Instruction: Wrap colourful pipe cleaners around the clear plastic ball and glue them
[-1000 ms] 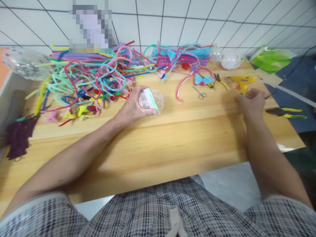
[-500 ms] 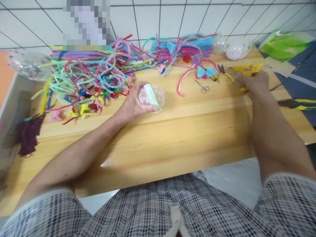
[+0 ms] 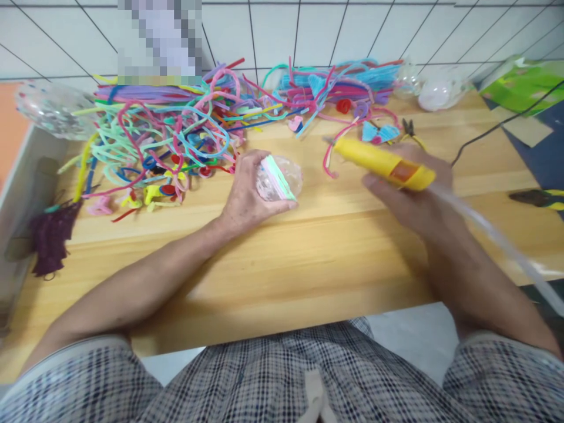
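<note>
Near the middle of the wooden table, my left hand (image 3: 249,194) is wrapped round a clear ball (image 3: 291,174) that has a band of green, white and pink strips (image 3: 278,178) around it. My right hand (image 3: 412,197) grips a yellow glue gun (image 3: 379,161), raised above the table on the right, its nozzle pointing left toward the ball. A clear glue stick (image 3: 497,238) runs out of the gun's back end. Nozzle and ball are apart.
Tangled pipe cleaners (image 3: 154,135) cover the back left of the table (image 3: 282,258). Pliers (image 3: 412,132), a blue bow (image 3: 379,133) and clear balls (image 3: 436,93) lie at the back right. A black cord (image 3: 484,134) crosses the right side; a purple tassel (image 3: 55,235) lies far left.
My right hand has lifted the yellow glue gun and brought it left and nearer, now covering the small scissors. The left hand still holds the ball; the view has shifted slightly.
</note>
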Tool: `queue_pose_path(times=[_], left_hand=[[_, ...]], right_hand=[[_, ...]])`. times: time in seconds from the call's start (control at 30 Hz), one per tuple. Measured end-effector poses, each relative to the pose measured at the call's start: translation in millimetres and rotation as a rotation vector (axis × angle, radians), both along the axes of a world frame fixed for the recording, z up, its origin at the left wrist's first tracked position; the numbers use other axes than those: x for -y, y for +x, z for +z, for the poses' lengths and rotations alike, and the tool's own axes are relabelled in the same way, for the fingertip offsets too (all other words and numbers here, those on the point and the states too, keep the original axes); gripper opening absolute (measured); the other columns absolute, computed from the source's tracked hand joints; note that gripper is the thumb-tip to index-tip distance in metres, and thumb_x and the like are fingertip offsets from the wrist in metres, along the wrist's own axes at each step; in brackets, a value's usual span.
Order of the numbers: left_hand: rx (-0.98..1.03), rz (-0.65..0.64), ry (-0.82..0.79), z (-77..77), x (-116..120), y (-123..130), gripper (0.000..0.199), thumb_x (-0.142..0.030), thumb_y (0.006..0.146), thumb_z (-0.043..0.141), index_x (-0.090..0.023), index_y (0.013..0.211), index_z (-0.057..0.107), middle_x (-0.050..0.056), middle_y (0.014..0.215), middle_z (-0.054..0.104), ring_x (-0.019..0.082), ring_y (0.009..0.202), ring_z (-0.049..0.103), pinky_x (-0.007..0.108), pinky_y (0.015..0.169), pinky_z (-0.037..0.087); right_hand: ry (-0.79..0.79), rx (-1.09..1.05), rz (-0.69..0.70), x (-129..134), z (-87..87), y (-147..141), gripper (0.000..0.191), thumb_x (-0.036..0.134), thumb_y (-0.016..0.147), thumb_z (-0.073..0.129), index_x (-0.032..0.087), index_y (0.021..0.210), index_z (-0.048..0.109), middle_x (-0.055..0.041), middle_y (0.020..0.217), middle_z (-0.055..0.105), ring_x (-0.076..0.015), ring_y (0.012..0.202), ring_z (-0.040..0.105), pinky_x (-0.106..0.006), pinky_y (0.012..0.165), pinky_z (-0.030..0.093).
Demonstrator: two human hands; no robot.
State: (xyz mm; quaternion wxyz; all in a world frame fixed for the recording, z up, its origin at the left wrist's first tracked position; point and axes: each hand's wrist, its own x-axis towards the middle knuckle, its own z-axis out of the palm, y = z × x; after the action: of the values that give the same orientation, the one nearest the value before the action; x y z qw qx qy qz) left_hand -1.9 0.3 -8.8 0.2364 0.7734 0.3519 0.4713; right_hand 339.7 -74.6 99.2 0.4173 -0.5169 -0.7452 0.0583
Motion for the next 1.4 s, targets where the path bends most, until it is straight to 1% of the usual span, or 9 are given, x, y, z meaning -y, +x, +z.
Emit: queue_pose_path(times=[0.1, 0.27, 0.4, 0.57, 0.8, 1.0, 1.17, 1.27, 1.4], left_hand=[[-0.004, 0.011, -0.004, -0.3, 3.3, 1.2, 0.118, -0.094, 0.069, 0.099, -0.031, 0.157, 0.05, 0.015, 0.158, 0.061, 0.045, 0.152, 0.061, 0.073, 0.133, 0.047], [-0.023, 0.014, -0.029, 3.3, 7.4, 1.2, 0.118, -0.094, 0.068, 0.099, -0.035, 0.158, 0.049, 0.016, 0.16, 0.06, 0.045, 0.153, 0.06, 0.07, 0.135, 0.047], [-0.037, -0.002, -0.001, 7.1, 10.3, 0.7, 0.118, -0.093, 0.069, 0.099, -0.033, 0.158, 0.05, 0.015, 0.16, 0.06, 0.046, 0.155, 0.058, 0.073, 0.136, 0.045], [-0.048, -0.002, 0.022, 9.2, 12.0, -0.5, 0.117, -0.097, 0.071, 0.095, -0.033, 0.158, 0.05, 0.015, 0.158, 0.061, 0.044, 0.153, 0.059, 0.075, 0.134, 0.046], [-0.085, -0.007, -0.021, 8.3, 11.0, -3.2, 0.118, -0.1, 0.072, 0.092, -0.034, 0.16, 0.046, 0.014, 0.162, 0.061, 0.045, 0.159, 0.055, 0.079, 0.136, 0.042], [-0.126, 0.013, 0.009, 6.2, 10.3, -3.5, 0.114, -0.108, 0.082, 0.075, -0.029, 0.16, 0.047, 0.013, 0.161, 0.062, 0.044, 0.161, 0.054, 0.079, 0.13, 0.047], [-0.094, -0.005, 0.059, 0.8, 6.9, -5.7, 0.124, -0.101, 0.069, 0.092, -0.033, 0.162, 0.046, 0.013, 0.159, 0.062, 0.042, 0.155, 0.06, 0.07, 0.133, 0.049], [-0.092, -0.004, 0.088, -1.6, 5.4, -6.1, 0.128, -0.1, 0.065, 0.094, -0.034, 0.163, 0.045, 0.013, 0.158, 0.062, 0.042, 0.154, 0.062, 0.068, 0.132, 0.052], [-0.137, 0.018, 0.111, 1.1, 6.2, -6.6, 0.118, -0.103, 0.078, 0.084, -0.032, 0.164, 0.045, 0.013, 0.158, 0.063, 0.039, 0.152, 0.063, 0.071, 0.13, 0.055]], right_hand=[[0.093, 0.16, 0.21, 14.0, -6.6, -21.6, 0.026, 0.023, 0.1, 0.079, 0.032, 0.125, 0.076, -0.0068, 0.121, 0.09, -0.0295, 0.111, 0.09, -0.044, 0.096, 0.074], [0.129, 0.219, 0.344, 17.0, -21.4, -25.2, 0.035, 0.025, 0.103, 0.077, 0.034, 0.137, 0.07, -0.0077, 0.129, 0.091, -0.0325, 0.118, 0.091, -0.048, 0.095, 0.076], [0.123, 0.327, 0.349, 21.4, -29.9, -23.8, 0.025, 0.032, 0.115, 0.064, 0.027, 0.139, 0.07, -0.0115, 0.128, 0.093, -0.032, 0.11, 0.093, -0.047, 0.083, 0.073], [0.11, 0.262, 0.376, 26.4, -32.5, -26.9, 0.029, 0.042, 0.12, 0.061, 0.029, 0.14, 0.077, -0.0084, 0.131, 0.092, -0.0294, 0.115, 0.091, -0.044, 0.088, 0.071], [0.039, 0.302, 0.379, 26.4, -30.4, -27.9, 0.034, 0.049, 0.121, 0.055, 0.029, 0.136, 0.078, -0.0067, 0.131, 0.093, -0.0298, 0.112, 0.092, -0.045, 0.085, 0.071], [0.159, 0.311, 0.372, 25.8, -29.0, -33.0, 0.029, 0.042, 0.122, 0.054, 0.027, 0.133, 0.076, -0.0076, 0.121, 0.093, -0.0293, 0.104, 0.092, -0.044, 0.081, 0.07], [0.196, 0.37, 0.329, 26.1, -26.1, -34.7, 0.028, 0.037, 0.124, 0.05, 0.021, 0.125, 0.074, -0.0087, 0.114, 0.093, -0.0262, 0.097, 0.09, -0.041, 0.077, 0.065], [0.176, 0.386, 0.316, 26.8, -26.4, -34.4, 0.03, 0.038, 0.125, 0.048, 0.023, 0.125, 0.074, -0.0063, 0.116, 0.093, -0.0235, 0.099, 0.089, -0.038, 0.08, 0.064], [0.164, 0.373, 0.349, 27.4, -27.9, -33.3, 0.032, 0.037, 0.125, 0.047, 0.02, 0.127, 0.075, -0.01, 0.12, 0.092, -0.0256, 0.102, 0.089, -0.04, 0.083, 0.064]])
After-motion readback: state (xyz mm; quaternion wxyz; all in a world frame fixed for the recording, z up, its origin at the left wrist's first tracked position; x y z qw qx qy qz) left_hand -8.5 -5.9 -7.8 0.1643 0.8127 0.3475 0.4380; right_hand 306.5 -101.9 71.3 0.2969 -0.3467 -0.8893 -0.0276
